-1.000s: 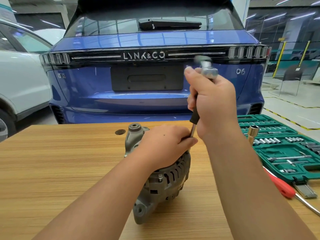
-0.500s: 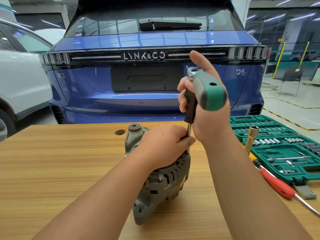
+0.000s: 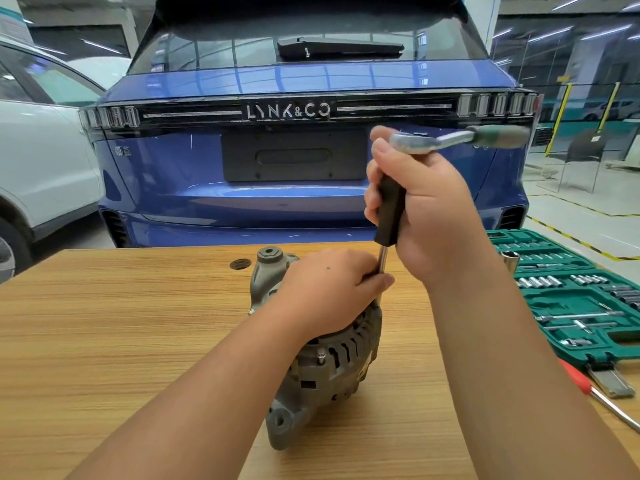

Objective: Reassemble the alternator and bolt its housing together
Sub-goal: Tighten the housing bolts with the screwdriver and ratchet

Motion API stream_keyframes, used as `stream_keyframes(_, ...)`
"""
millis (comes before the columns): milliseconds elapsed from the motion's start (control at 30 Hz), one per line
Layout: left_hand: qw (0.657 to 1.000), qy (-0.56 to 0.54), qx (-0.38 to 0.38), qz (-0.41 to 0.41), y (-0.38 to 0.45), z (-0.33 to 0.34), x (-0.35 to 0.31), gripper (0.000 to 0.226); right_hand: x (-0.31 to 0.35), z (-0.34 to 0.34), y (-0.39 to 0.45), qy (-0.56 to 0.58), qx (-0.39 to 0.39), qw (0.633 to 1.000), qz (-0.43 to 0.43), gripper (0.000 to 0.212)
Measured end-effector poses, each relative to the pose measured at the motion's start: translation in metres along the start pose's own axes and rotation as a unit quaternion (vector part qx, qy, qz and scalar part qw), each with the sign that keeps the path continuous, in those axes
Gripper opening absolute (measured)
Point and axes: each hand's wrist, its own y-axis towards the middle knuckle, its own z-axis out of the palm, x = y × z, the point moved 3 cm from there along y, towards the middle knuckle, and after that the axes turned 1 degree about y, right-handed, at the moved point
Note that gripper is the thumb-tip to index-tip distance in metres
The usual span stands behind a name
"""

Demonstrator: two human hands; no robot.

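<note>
The grey ribbed alternator [image 3: 329, 362] sits on the wooden surface [image 3: 121, 323], directly under the left hand [image 3: 325, 292], whose fingers clasp its top. The right hand [image 3: 426, 216] grips the black extension driver [image 3: 391, 209] below the ratchet [image 3: 457, 138]. Best to keep the shaft upright on the bolt and the housing pinned while turning.

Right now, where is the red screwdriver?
The red screwdriver lies at the wooden table's right edge, just in front of the green socket case.
</note>
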Motion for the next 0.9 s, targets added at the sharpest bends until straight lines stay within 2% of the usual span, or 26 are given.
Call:
stream_keyframes(33,1.000,-0.003,0.000,-0.003,0.000,0.000,0.001,0.035,0.000,0.001,-0.001,0.013,0.017,1.000,-0.011,0.022)
stream_keyframes(133,1.000,-0.005,0.001,-0.003,0.000,0.001,0.001,0.037,-0.002,0.005,-0.002,-0.031,-0.002,0.994,-0.108,0.031)
stream_keyframes(200,1.000,-0.003,0.002,-0.003,0.000,0.000,0.001,0.037,-0.005,0.007,-0.003,-0.048,-0.010,0.991,-0.128,0.034)
stream_keyframes(367,1.000,0.001,0.003,-0.007,0.000,-0.001,0.000,0.039,-0.007,0.003,-0.001,-0.026,0.013,0.993,-0.113,0.045)
stream_keyframes(500,1.000,-0.001,0.006,-0.014,-0.001,-0.001,0.000,0.037,-0.006,0.002,-0.001,0.060,0.095,0.990,-0.081,0.056)
stream_keyframes(567,1.000,-0.003,0.006,-0.015,-0.001,-0.001,0.001,0.037,-0.002,0.004,0.004,0.062,0.110,0.991,-0.041,0.066)
stream_keyframes(600,1.000,-0.003,0.005,-0.015,-0.001,-0.001,0.001,0.037,-0.002,0.004,0.007,0.060,0.113,0.992,-0.012,0.066)
stream_keyframes(667,1.000,0.003,0.000,-0.011,-0.001,-0.001,0.000,0.037,-0.004,0.004,0.007,0.076,0.079,0.994,-0.006,0.044)
stream_keyframes(733,1.000,0.018,-0.001,0.000,-0.001,0.000,-0.001,0.038,-0.005,0.000,0.002,0.039,-0.023,0.998,-0.047,0.025)
stream_keyframes(800,0.999,0.031,0.002,0.008,-0.001,0.001,-0.003,0.039,-0.005,-0.004,0.000,-0.041,-0.108,0.989,-0.090,0.020)
stream_keyframes(833,0.999,0.032,0.005,0.009,0.000,0.001,-0.003,0.038,-0.003,-0.005,0.001,-0.064,-0.125,0.986,-0.086,0.021)
stream_keyframes(900,1.000,0.029,0.007,0.005,0.001,0.001,-0.002,0.035,-0.003,-0.008,0.002,-0.045,-0.081,0.995,-0.036,0.017)
